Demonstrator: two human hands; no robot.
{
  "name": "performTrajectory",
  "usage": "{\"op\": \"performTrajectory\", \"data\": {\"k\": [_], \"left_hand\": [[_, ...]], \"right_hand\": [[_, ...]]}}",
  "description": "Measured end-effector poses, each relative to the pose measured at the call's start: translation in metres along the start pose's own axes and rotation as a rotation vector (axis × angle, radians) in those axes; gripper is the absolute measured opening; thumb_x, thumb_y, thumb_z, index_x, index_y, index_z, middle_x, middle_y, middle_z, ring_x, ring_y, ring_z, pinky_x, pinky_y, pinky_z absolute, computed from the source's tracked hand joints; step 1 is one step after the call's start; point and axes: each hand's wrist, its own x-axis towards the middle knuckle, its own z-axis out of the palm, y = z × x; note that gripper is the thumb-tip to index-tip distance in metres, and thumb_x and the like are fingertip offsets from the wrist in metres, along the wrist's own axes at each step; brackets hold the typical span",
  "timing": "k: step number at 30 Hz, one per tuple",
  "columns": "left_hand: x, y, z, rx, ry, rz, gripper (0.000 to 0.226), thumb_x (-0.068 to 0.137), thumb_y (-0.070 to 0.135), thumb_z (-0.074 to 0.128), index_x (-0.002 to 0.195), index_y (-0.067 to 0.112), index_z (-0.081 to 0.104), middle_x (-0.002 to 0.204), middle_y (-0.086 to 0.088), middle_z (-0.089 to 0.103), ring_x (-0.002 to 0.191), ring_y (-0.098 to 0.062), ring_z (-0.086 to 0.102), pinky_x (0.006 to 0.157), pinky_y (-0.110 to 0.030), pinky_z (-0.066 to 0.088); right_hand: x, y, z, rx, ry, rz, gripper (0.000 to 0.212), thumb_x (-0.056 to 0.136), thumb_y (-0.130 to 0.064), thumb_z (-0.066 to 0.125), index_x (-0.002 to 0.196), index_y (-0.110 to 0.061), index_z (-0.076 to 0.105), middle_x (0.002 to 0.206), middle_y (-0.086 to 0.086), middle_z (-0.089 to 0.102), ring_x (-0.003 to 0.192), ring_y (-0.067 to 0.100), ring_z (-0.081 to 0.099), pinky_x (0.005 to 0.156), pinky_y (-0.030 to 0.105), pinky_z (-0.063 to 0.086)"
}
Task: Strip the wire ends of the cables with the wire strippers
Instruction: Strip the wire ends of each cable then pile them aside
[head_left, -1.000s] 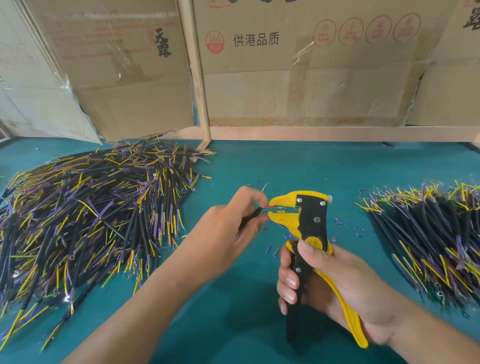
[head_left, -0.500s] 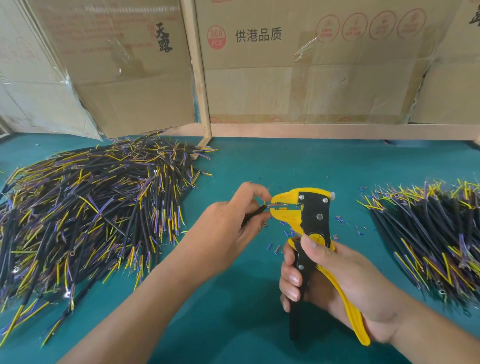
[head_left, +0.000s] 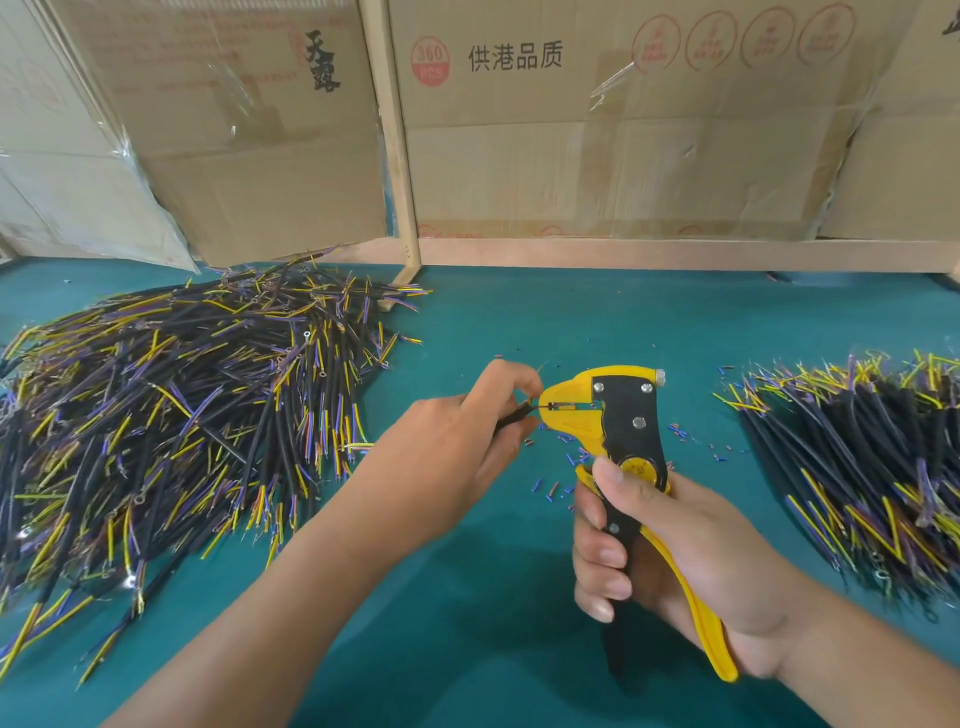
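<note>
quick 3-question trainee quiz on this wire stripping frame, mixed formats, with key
1. True or false: the right hand grips the wire strippers by the handles.
2. The cable pinched by the left hand has its wire end: A) fed into the strippers' yellow nose, B) lying on the table, C) buried in the left pile.
3. Fill in: the small coloured insulation bits lie on the green ____.

Key: 1 true; 2 A; 3 table.
</note>
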Motion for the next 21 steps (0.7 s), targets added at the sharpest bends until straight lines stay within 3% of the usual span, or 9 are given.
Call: {"op": "performTrajectory", "data": {"k": [12, 15, 17, 21], "left_hand": [[-0.001, -0.004, -0.001, 0.003, -0.019, 0.023, 0.017, 0.102, 0.032, 0.048, 0.110, 0.034, 0.034, 0.072, 0.012, 0.049, 0.061, -0.027, 0.041, 0.062, -0.045, 0.047], [-0.001, -0.006, -0.001, 0.028, 0.007, 0.079, 0.011, 0.102, 0.034, 0.047, 0.110, 0.027, 0.045, 0.073, 0.016, 0.053, 0.061, -0.028, 0.047, 0.056, -0.040, 0.046], [-0.001, -0.010, -0.003, 0.045, 0.033, 0.098, 0.019, 0.101, 0.033, 0.047, 0.107, 0.017, 0.057, 0.072, 0.019, 0.045, 0.060, -0.024, 0.042, 0.052, -0.034, 0.041], [-0.002, -0.014, -0.006, 0.057, 0.055, 0.150, 0.023, 0.103, 0.032, 0.043, 0.102, 0.015, 0.058, 0.080, 0.018, 0.038, 0.060, -0.016, 0.033, 0.052, -0.026, 0.031]], "right_hand": [[-0.001, -0.004, 0.001, -0.118, 0.170, 0.023, 0.049, 0.074, -0.052, 0.077, 0.065, -0.016, 0.046, 0.056, 0.002, 0.029, 0.039, 0.015, 0.026, 0.042, 0.022, 0.031], [-0.002, -0.006, -0.001, -0.107, 0.154, 0.023, 0.048, 0.075, -0.053, 0.077, 0.067, -0.015, 0.047, 0.057, 0.002, 0.031, 0.039, 0.014, 0.026, 0.042, 0.022, 0.031], [-0.002, -0.008, -0.002, -0.104, 0.147, 0.032, 0.048, 0.074, -0.053, 0.077, 0.068, -0.014, 0.049, 0.058, 0.003, 0.032, 0.040, 0.015, 0.027, 0.042, 0.022, 0.031], [-0.003, -0.008, -0.003, -0.105, 0.130, 0.041, 0.047, 0.074, -0.054, 0.078, 0.069, -0.014, 0.052, 0.060, 0.004, 0.032, 0.042, 0.016, 0.027, 0.042, 0.024, 0.031]]}}
